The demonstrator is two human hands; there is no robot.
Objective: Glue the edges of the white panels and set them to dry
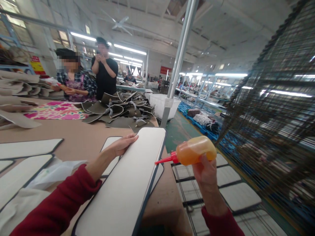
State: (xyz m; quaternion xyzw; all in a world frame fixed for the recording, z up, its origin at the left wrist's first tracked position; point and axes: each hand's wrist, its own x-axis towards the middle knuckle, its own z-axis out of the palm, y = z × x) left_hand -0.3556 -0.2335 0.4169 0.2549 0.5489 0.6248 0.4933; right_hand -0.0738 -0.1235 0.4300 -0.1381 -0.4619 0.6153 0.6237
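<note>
A long white panel with dark edging (125, 183) is held up at a tilt in front of me. My left hand (124, 144) grips its left edge near the far end, with the thumb on the white face. In my right hand (206, 170) is a squeeze bottle (197, 150) of amber liquid, lying nearly level. Its red nozzle (164, 160) points left, and the tip is at the panel's right edge; whether it touches I cannot tell. Part of another white panel (108, 141) shows behind my left hand.
More white panels (27, 170) lie on the brown table (81, 134) at left, and others (240, 196) rest on a wire rack at lower right. Dark curved pieces (120, 108) are heaped at the far end. A metal post (176, 65) rises there. Two people (104, 75) stand beyond.
</note>
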